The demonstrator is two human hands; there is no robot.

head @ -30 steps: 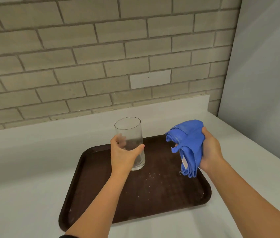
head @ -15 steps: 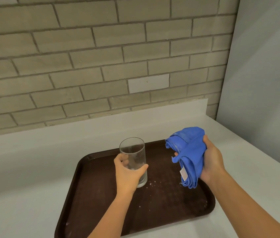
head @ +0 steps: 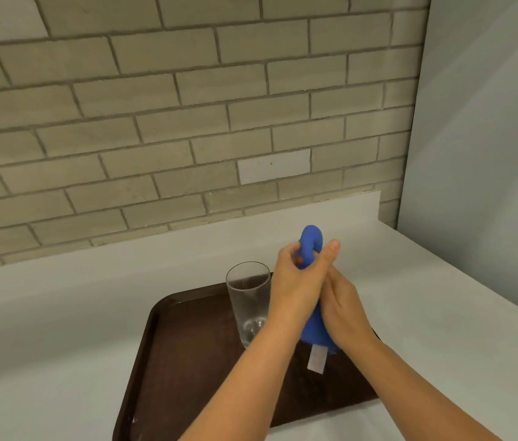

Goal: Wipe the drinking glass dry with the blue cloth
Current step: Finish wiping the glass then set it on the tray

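Hand [head: 299, 281] (left) above white counter [head: 60, 329]

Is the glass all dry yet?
Not yet. The drinking glass stands upright on the brown tray, with nobody holding it. The left hand and right hand are both bunching the blue cloth beside it. Wiping the glass is what's left.

A tan brick wall [head: 162, 122] (one pale brick) meets a grey side wall [head: 486, 138] above a white counter [head: 44, 329].
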